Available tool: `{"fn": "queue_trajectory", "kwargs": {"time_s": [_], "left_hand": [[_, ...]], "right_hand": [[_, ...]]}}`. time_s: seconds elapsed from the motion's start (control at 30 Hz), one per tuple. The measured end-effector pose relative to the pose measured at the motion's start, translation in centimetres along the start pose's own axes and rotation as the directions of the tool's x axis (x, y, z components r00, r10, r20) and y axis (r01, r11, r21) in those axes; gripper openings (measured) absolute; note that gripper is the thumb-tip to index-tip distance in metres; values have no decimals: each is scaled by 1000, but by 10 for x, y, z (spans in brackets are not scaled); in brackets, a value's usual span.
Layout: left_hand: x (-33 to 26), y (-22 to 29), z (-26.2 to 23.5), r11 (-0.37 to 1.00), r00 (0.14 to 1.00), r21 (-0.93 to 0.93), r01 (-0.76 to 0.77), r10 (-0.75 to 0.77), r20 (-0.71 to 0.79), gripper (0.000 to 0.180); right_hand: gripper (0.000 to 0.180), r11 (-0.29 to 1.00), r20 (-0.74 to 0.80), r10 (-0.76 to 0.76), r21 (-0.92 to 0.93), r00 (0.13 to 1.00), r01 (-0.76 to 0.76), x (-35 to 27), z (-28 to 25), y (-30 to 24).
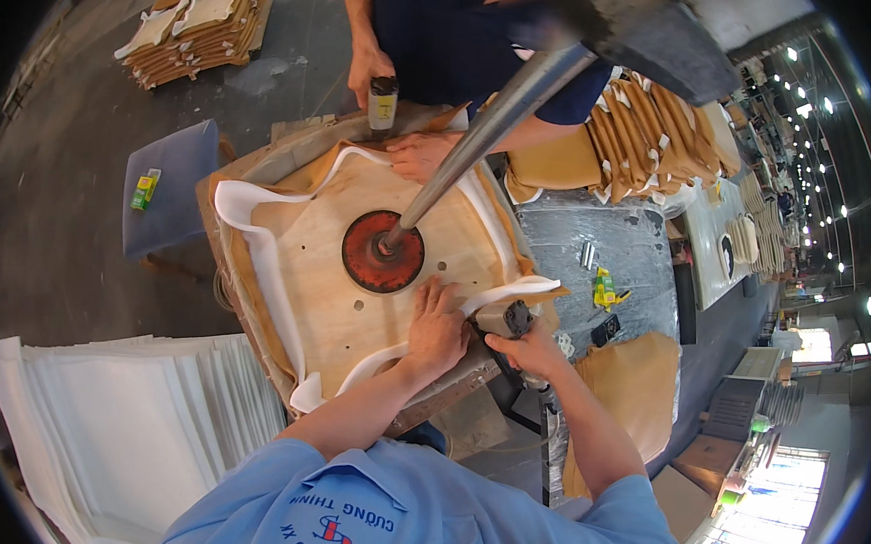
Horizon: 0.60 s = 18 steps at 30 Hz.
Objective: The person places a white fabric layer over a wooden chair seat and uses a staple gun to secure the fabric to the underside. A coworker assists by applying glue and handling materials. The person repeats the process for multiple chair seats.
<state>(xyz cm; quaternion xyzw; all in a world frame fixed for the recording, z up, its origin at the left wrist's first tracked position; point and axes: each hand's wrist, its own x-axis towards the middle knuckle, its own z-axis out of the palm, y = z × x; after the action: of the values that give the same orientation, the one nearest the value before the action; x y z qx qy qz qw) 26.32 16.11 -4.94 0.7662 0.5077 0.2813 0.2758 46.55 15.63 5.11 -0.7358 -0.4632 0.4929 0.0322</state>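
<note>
Resting on the pale wooden panel (322,250), the left hand (439,329) lies with fingers extended beside the white foam edge (242,200); the right hand (530,350) wraps the handle of a stapler-like tool (504,319) near the panel's near right corner. The panel lies beneath a red disc (362,253) on a metal rod (495,121). A slip of the tool could strike the nearby left fingers; uneven pull could crease the foam; a co-worker's hand (421,156) opposite could be jolted.
</note>
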Motion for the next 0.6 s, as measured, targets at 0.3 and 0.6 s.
{"fn": "queue_trajectory", "kwargs": {"time_s": [0.3, 0.6], "left_hand": [[-1, -4, -5, 999, 1000, -41, 15, -14, 14, 23], [-11, -7, -10, 998, 999, -37, 42, -41, 10, 23]], "right_hand": [[62, 956, -104, -240, -196, 965, 216, 13, 8, 0], [51, 996, -17, -88, 15, 996, 88, 7, 2, -3]]}}
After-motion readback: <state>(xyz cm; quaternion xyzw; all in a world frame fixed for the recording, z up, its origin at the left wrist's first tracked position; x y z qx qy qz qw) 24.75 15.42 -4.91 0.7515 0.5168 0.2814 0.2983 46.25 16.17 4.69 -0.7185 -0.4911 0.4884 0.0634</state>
